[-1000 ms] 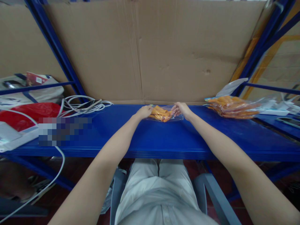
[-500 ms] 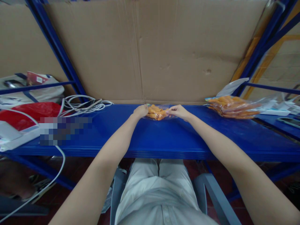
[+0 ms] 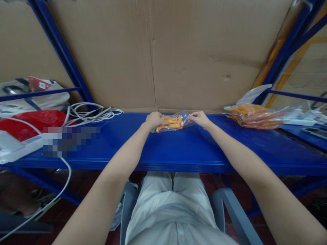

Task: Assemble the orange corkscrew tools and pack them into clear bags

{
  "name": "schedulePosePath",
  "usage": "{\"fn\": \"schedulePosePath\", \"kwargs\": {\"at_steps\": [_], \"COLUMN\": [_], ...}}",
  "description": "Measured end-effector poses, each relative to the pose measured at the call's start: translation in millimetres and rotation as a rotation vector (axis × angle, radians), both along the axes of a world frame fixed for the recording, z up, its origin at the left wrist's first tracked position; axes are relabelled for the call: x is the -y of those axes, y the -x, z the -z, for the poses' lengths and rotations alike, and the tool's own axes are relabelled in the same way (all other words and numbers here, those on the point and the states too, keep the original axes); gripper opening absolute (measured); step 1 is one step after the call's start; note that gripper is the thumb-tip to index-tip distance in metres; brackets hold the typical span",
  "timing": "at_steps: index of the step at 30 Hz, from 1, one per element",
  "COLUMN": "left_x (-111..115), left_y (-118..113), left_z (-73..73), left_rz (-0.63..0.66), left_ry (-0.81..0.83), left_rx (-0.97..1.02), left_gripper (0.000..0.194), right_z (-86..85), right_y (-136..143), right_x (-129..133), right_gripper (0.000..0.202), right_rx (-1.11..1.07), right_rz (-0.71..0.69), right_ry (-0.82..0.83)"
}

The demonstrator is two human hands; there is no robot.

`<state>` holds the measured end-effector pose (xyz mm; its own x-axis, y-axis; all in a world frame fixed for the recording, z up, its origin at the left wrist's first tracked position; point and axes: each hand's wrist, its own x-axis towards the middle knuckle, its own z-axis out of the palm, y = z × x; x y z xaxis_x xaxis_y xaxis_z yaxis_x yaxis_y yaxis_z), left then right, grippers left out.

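Note:
A clear plastic bag (image 3: 169, 123) with several orange, bone-shaped pieces in it lies on the blue table near its back edge. My left hand (image 3: 154, 120) is closed on the bag's left end, the fingertips partly hidden behind the knuckles. At the bag's right end, my right hand (image 3: 200, 119) pinches the clear plastic between thumb and fingers. The orange pieces lie between the two hands, nearer the left one.
More clear bags of orange pieces (image 3: 251, 115) are piled on the right of the blue table (image 3: 178, 149). Coiled white cables (image 3: 94, 114), a red bag (image 3: 33, 123) and a white power strip (image 3: 21, 149) sit at the left. A cardboard panel (image 3: 191, 58) stands behind.
My right hand has shifted right, drawing out the bag's clear end. The orange pieces now lie lengthwise in the bag and show more plainly. My left hand stays nearly in place.

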<state>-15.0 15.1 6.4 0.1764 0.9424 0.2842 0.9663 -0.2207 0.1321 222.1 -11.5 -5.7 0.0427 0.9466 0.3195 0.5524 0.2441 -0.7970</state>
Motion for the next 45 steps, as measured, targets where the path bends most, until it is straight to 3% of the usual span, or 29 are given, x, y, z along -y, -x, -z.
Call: {"fn": "schedulePosePath", "kwargs": {"at_steps": [6,12,18,26,30,37,45], "left_x": [3,-5,-16,-19,-20,-20,-9], "left_y": [-8,-7,-2,-1,-1,-1,-3], "left_z": [1.2,11.5,20.9,21.9,22.6,22.0,13.9], "left_rz": [0.044,0.037,0.075,0.106,0.109,0.092,0.034], "left_ry": [0.018,0.054,0.120,0.109,0.101,0.088,0.024], "left_rx": [0.027,0.075,0.069,0.065,0.061,0.052,0.041], "left_gripper": [0.035,0.045,0.050,0.048,0.047,0.048,0.050], "right_z": [-5.2,-12.5,-15.8,-26.0,-27.9,-23.1,-19.1], "right_y": [-15,-9,-8,-4,-6,-7,-13], "right_x": [1,12,15,23,24,19,21], "right_gripper": [0.018,0.022,0.022,0.017,0.031,0.044,0.039], "right_rx": [0.487,0.610,0.711,0.623,0.511,0.199,0.150], "right_rz": [0.345,0.357,0.331,0.373,0.247,0.028,0.023], "right_ry": [-0.110,-0.065,-0.206,-0.122,-0.026,0.281,0.419]}}
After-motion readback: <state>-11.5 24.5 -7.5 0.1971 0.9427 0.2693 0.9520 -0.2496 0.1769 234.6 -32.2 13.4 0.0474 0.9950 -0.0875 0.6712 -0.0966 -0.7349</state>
